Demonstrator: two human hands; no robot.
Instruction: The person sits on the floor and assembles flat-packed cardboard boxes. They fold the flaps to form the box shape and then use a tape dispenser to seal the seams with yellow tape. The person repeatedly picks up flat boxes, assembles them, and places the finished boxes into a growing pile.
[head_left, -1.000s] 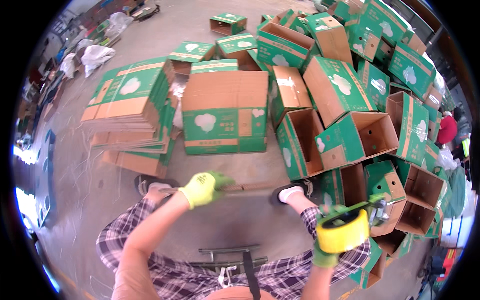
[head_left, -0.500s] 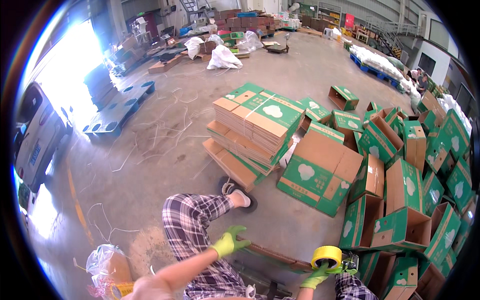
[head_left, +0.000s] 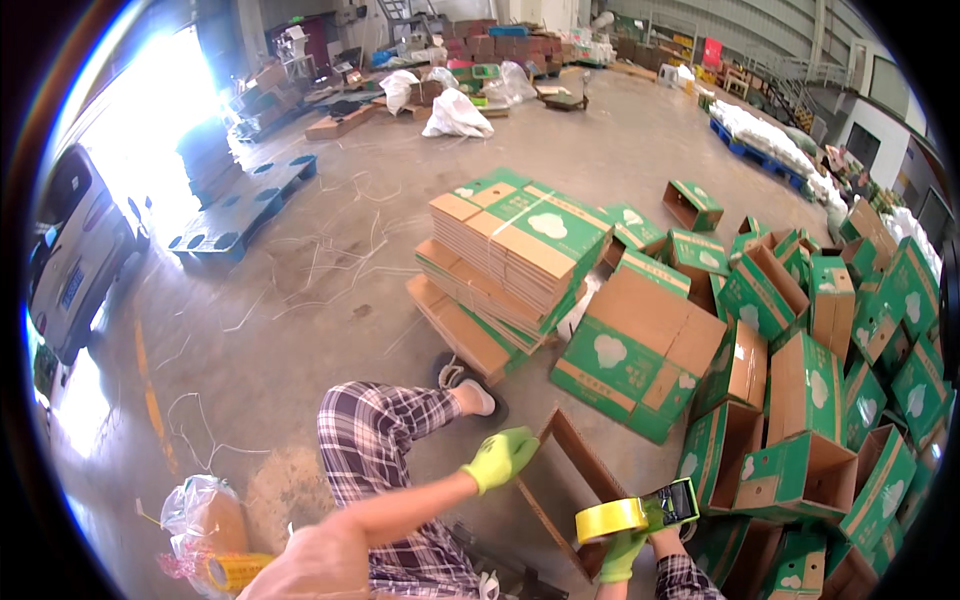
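Observation:
My left hand (head_left: 502, 459), in a yellow-green glove, is closed at the near left corner of an open cardboard box (head_left: 588, 462) that stands between my legs. I look down through the box's rectangular opening; its lower parts are partly hidden by my arms. My right hand (head_left: 622, 556), gloved alike, grips a tape dispenser (head_left: 682, 502) with a black end and a wide yellow tape roll (head_left: 608, 520). The dispenser is over the box's right side. Beyond the box lie a flattened green and brown carton (head_left: 640, 360) and a strapped stack of flat cartons (head_left: 520, 235).
Many opened green boxes (head_left: 800, 470) are heaped on my right. Yellow tape rolls (head_left: 240, 572) and a clear plastic bag (head_left: 200, 515) lie at lower left. Loose white straps (head_left: 320, 250) are strewn over the floor near a blue pallet (head_left: 245, 210).
The box between my legs has gone from a thin edge to an open rectangle. My left hand has moved right to its corner. The tape dispenser has turned and shifted slightly left.

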